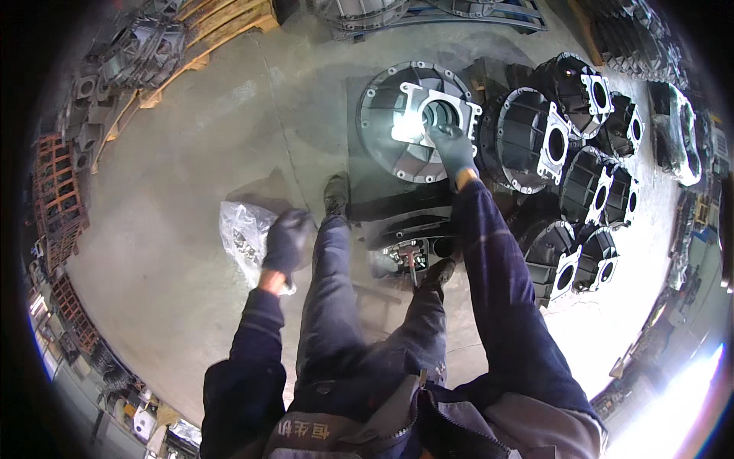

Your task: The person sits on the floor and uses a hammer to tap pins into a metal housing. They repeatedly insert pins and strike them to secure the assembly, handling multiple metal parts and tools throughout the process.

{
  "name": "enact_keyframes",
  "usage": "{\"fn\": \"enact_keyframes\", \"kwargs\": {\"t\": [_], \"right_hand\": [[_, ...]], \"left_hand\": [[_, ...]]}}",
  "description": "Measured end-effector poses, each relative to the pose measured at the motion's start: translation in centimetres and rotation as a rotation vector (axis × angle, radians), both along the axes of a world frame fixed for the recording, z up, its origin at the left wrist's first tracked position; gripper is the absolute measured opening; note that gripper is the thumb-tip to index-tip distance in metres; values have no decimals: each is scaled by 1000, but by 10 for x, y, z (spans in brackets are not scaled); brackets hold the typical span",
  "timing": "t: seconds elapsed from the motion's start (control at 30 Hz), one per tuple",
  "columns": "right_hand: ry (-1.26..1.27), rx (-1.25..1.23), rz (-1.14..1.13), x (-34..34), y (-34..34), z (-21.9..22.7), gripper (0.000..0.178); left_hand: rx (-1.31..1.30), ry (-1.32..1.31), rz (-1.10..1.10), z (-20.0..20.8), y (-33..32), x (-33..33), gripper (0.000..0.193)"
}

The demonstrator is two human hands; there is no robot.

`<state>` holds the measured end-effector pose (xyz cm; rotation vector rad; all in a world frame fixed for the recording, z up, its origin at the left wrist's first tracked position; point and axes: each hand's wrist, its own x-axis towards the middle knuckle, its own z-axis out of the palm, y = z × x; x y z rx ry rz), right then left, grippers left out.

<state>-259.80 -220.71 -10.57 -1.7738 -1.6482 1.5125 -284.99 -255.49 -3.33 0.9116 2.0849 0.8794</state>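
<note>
A large round metal housing [380, 115] lies on the floor ahead, its pale flange plate [466, 115] and ringed central bore facing up. My right hand [453, 149], in a dark glove, is at the lower right of that bore with its fingers curled in; what they pinch, if anything, is hidden. A clear plastic bag [238, 226] with small metal parts sits low on my left. Beside and over it is my left hand [287, 241], also gloved, with the fingers curled; I cannot make out what is in them.
Several similar dark housings [527, 138] stand to the right of the first one. A hammer [411, 260] and metal parts lie between my feet. Wooden pallets [222, 27] with castings are at the far left, and a blue rack [512, 15] is at the far edge.
</note>
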Motion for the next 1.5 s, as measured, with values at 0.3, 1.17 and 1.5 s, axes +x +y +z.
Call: {"fn": "enact_keyframes", "kwargs": {"t": [0.3,1.17,1.5], "right_hand": [[-453,77,127,-61,35,-72,59],[570,-299,-806,188,-177,37,54],[1012,-584,-894,275,-347,-15,49]], "left_hand": [[-488,-178,446,-56,-183,-35,28],[204,-714,144,-6,96,245,51],[-108,169,-383,11,28,357,42]]}}
